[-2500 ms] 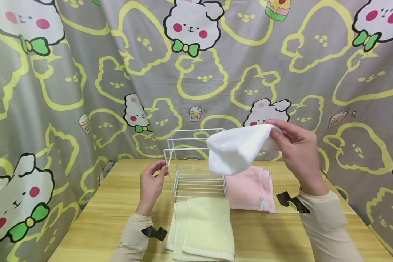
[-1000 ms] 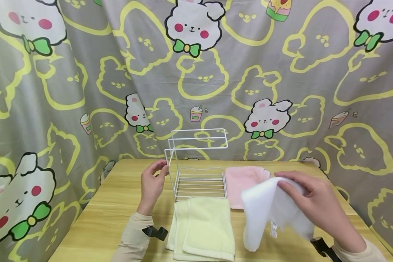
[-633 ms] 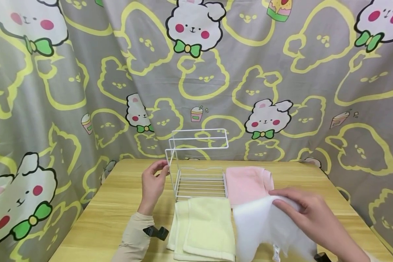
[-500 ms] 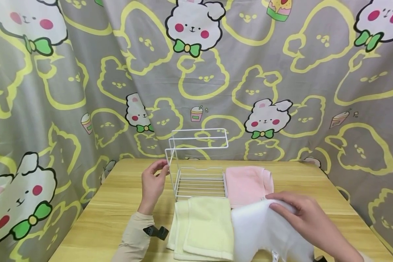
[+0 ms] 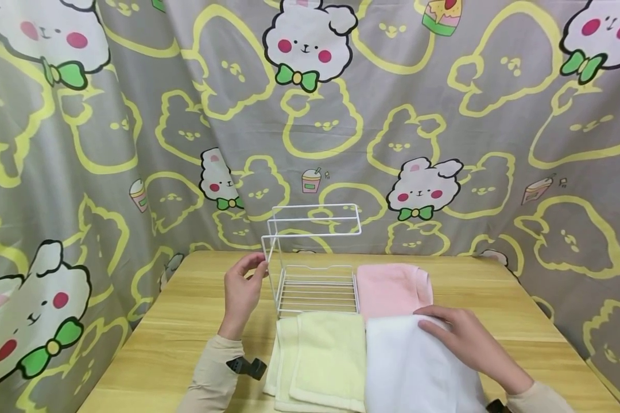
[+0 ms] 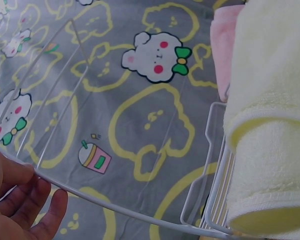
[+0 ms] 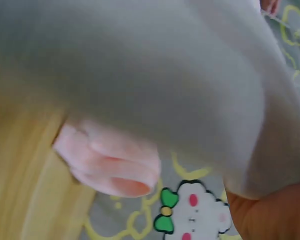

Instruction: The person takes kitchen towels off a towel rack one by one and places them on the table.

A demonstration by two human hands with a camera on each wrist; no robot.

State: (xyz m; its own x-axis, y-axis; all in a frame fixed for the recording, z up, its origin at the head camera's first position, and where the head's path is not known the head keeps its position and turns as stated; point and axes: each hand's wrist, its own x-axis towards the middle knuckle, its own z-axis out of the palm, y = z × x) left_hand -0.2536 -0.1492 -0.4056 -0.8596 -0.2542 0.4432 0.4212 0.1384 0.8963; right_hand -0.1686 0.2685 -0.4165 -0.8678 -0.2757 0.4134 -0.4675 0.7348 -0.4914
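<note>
My left hand (image 5: 243,289) pinches the upright side wire of a white wire rack (image 5: 317,292), thumb and fingertips on the wire in the left wrist view. The rack has a slatted base and bent rails at the top. At the right, my right hand (image 5: 460,338) pinches the top edge of a white towel (image 5: 413,367) between thumb and fingers. The towel hangs down beside a folded pale yellow towel (image 5: 325,361) and overlaps the near edge of a folded pink towel (image 5: 392,289). In the right wrist view the white cloth (image 7: 190,85) fills much of the picture.
All of this is on a wooden table (image 5: 160,344). A grey curtain (image 5: 320,126) printed with rabbits and yellow outlines hangs behind and along the sides. The yellow towel lies in front of the rack; the pink one is at its right.
My right hand has brought the white towel down from in front of the rack's top rails to beside the yellow towel, spreading it flatter. My left hand stays on the rack.
</note>
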